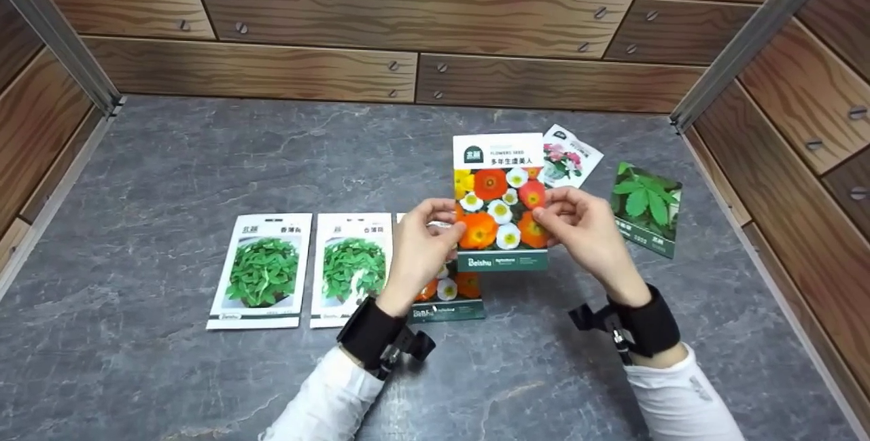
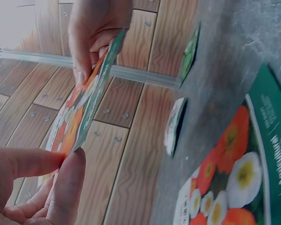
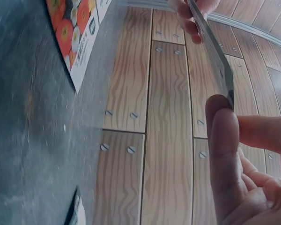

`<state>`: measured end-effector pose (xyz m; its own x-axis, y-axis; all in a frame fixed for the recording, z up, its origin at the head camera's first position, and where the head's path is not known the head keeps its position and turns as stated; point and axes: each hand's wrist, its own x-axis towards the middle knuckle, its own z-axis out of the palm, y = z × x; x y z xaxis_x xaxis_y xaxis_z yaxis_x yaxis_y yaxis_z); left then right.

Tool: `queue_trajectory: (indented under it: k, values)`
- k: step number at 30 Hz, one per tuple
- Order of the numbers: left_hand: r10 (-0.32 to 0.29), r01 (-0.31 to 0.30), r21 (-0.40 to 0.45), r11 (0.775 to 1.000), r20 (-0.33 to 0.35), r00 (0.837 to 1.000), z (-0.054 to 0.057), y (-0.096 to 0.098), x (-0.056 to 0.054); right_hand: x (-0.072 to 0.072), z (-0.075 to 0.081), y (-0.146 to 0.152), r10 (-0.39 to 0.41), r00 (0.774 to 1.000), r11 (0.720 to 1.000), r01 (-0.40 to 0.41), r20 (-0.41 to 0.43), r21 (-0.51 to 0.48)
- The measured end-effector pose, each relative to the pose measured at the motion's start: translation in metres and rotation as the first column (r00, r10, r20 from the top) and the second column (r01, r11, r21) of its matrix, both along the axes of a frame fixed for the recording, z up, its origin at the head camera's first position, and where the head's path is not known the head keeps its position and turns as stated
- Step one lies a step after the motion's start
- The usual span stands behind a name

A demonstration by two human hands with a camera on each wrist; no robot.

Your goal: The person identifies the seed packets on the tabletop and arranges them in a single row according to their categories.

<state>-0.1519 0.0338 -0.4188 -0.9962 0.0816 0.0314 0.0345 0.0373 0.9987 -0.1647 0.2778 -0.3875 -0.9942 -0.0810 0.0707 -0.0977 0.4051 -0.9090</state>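
Note:
A flower seed packet [image 1: 501, 200] with orange, red and white poppies is held up over the table, its printed front toward the head camera. My left hand [image 1: 425, 244] pinches its left edge between thumb and fingers. On the opposite edge, my right hand [image 1: 588, 240] pinches it the same way. Both wrist views show the packet nearly edge-on, raised off the tabletop. Beneath it lies a second poppy packet [image 1: 446, 310], partly hidden by the left hand and the raised packet; the left wrist view shows its poppy print [image 2: 243, 178] close up.
Two white packets with green leafy plants, one at the left [image 1: 259, 271] and one beside it [image 1: 352, 268], lie in a row on the grey marbled table [image 1: 170, 386]. Behind the right hand are a pink-flower packet [image 1: 571, 159] and a dark green leaf packet [image 1: 648, 210]. Wood-patterned walls [image 1: 408, 13] enclose the table.

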Motion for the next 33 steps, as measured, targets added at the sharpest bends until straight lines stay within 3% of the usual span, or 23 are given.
queue_trajectory:
  k: [6,12,20,26,30,33]
  values:
    - [-0.020,0.022,-0.049,0.999,0.046,0.999,-0.005,0.007,0.005,0.005,0.004,0.007,0.001,1.000,0.993,-0.003,0.019,0.121]
    - [-0.059,0.069,-0.155,0.985,0.069,0.996,-0.005,0.014,0.007,0.002,0.003,0.020,0.064,0.995,0.976,-0.077,0.072,0.202]
    - [-0.091,0.093,-0.286,0.954,0.019,0.996,-0.013,0.034,0.012,0.004,-0.010,0.044,0.105,0.977,0.984,-0.130,0.186,0.124]
    - [-0.115,0.107,-0.367,0.924,0.000,0.993,-0.018,0.043,0.023,-0.001,-0.017,0.055,0.134,0.963,0.984,-0.158,0.235,0.087]
    - [-0.136,0.107,-0.424,0.899,-0.038,0.990,-0.021,0.047,0.029,-0.004,-0.018,0.057,0.136,0.951,0.987,-0.153,0.279,0.041]
    - [-0.182,0.127,-0.493,0.861,-0.065,0.981,-0.023,0.049,0.033,-0.004,-0.017,0.060,0.132,0.942,0.990,-0.142,0.310,0.009]
